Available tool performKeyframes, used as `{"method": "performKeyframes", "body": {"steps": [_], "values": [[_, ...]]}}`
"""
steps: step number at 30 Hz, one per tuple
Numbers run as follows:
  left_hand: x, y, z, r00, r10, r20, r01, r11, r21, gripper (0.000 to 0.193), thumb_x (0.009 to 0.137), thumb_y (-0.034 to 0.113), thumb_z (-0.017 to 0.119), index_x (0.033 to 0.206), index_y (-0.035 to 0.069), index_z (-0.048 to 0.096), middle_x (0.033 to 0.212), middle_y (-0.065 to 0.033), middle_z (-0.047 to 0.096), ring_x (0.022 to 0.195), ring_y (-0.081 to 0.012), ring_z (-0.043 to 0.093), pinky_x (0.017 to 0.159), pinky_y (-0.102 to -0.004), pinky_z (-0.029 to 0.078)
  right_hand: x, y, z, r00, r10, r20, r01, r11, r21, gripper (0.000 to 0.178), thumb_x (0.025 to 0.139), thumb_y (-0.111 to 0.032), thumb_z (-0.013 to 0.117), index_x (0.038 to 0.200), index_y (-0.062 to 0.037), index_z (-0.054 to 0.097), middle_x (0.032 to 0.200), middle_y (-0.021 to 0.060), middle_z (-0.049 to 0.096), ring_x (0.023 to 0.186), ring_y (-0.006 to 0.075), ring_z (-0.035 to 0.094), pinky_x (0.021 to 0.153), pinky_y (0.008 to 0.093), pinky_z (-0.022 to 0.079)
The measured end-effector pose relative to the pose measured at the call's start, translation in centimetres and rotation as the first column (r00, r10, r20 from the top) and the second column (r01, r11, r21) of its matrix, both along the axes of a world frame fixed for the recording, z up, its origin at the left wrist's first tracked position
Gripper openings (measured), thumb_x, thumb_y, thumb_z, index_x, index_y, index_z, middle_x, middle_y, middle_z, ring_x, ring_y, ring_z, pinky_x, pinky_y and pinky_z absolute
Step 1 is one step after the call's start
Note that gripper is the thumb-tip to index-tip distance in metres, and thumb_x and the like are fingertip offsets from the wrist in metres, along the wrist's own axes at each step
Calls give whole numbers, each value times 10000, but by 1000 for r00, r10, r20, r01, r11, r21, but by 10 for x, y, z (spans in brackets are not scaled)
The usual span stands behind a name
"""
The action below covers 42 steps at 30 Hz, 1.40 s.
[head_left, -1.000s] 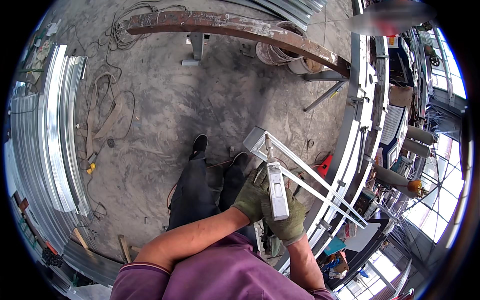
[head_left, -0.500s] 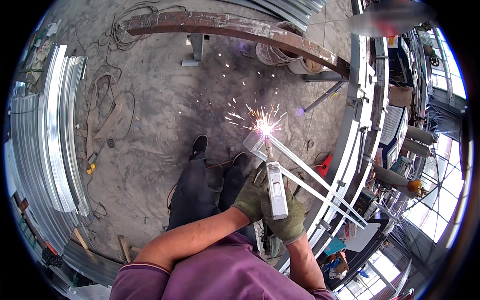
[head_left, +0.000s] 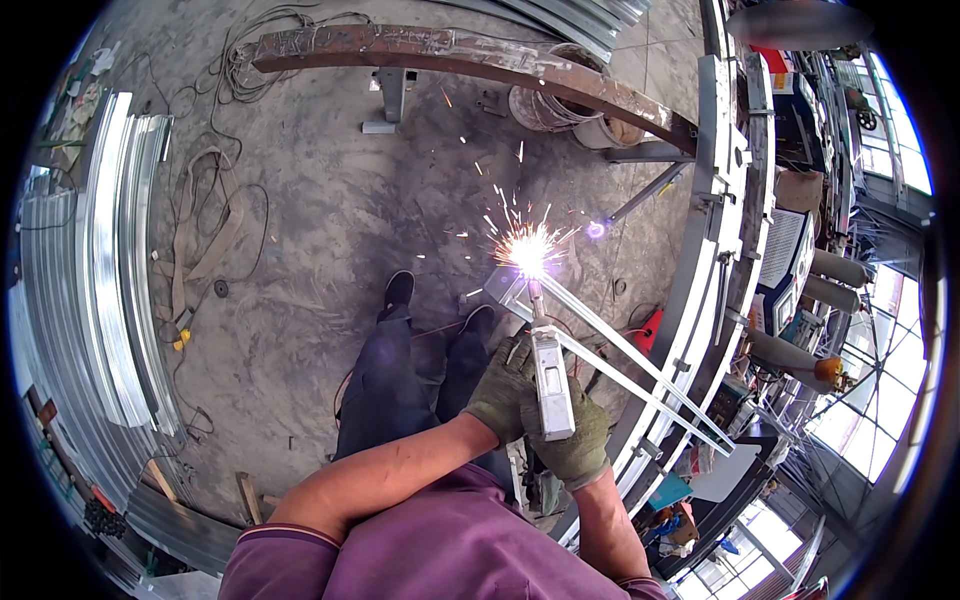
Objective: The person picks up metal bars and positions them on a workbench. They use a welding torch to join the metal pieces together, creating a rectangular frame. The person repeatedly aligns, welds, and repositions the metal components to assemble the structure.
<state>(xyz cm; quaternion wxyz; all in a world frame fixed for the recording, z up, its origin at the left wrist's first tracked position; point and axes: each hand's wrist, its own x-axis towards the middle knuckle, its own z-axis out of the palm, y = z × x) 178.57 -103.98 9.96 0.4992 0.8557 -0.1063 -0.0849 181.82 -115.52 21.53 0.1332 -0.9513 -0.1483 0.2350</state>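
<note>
A handheld welding gun [head_left: 552, 380], silver-white and boxy with a slim nozzle, points away from me. Closed around its rear is my right hand [head_left: 578, 440] in a green work glove. My left hand [head_left: 503, 388], gloved alike, presses against the gun's left side with its fingers curled; its grip is partly hidden. A bright glare and orange sparks burst at the nozzle tip, hiding the contact point. There, a silver metal frame [head_left: 625, 350] has two long bars running down to the right, and a flat grey plate [head_left: 503, 286] at its far end.
A long steel workbench beam [head_left: 690, 290] runs along the right. Across the far side arches a rusty brown beam [head_left: 450, 42], with buckets [head_left: 545, 108] beneath it. Stacked metal profiles [head_left: 110, 270] lie left, near a strap [head_left: 215, 230] and cables on the concrete floor.
The spark burst has grown fuller and throws more upward. The gun's nozzle has shifted slightly to the left. Both hands stay almost in place.
</note>
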Motion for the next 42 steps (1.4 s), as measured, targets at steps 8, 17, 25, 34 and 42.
{"method": "performKeyframes", "body": {"steps": [8,17,25,34,42], "values": [[0,1,-2,991,-125,-36,128,987,97,840,967,443,588,1707,133,342,1741,-213,319,1636,-424,236,1344,-586,146,-6,-7,-5,1000,1,-9,-1,1000,-5,364,893,-415,800,1039,-94,709,908,140,697,827,399,740,680,520,577],[2,2,-1,986,-152,-75,161,976,144,815,991,408,559,1689,47,343,1740,-227,322,1641,-423,224,1344,-583,151,-7,-6,-2,1000,-13,-3,13,1000,5,361,894,-403,809,1036,-90,697,900,135,693,830,383,733,679,508,581],[2,2,0,991,-124,-56,131,979,153,828,978,424,578,1681,47,356,1741,-235,308,1636,-430,226,1339,-585,166,-9,-6,0,1000,-25,0,25,1000,0,375,876,-387,827,1049,-86,686,911,122,692,820,380,730,671,493,584],[0,2,-3,985,-157,-74,167,971,170,829,971,435,576,1675,49,373,1741,-234,302,1643,-419,216,1343,-570,171,-5,4,12,1000,7,-30,-8,1000,-13,288,966,-332,759,1088,-71,748,952,159,727,841,383,736,712,480,593],[-8,29,6,906,-376,-193,416,876,246,762,965,363,600,1637,40,441,1743,-203,347,1658,-400,193,1359,-560,79,-8,10,18,995,-70,-74,69,997,-17,258,972,-331,754,1092,-102,757,921,160,731,790,387,745,653,491,592]]}}
